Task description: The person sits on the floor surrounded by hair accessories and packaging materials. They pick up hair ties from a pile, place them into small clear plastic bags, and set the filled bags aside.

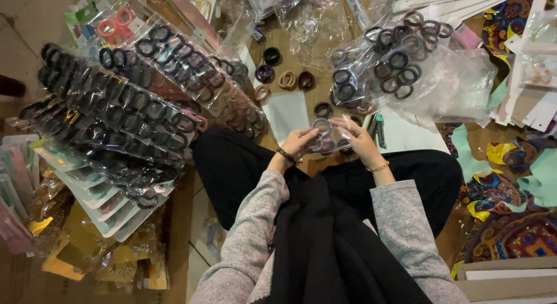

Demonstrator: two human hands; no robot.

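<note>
My left hand (299,142) and right hand (360,138) pinch a clear packet (328,142) of hair ties between closed fingers. It lies crosswise, left to right. One tie (321,126) sits at its top.

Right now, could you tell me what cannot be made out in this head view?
- Spiral hair tie: part hidden by left hand and right hand.
- Clear packet: contents blurred.
- Bagged ties: count lost in plastic glare.
- Cardboard: cut off at the bottom edge.

A home packing workshop — bagged hair ties (394,60) and card stacks (87,182) crowd the floor.
</note>
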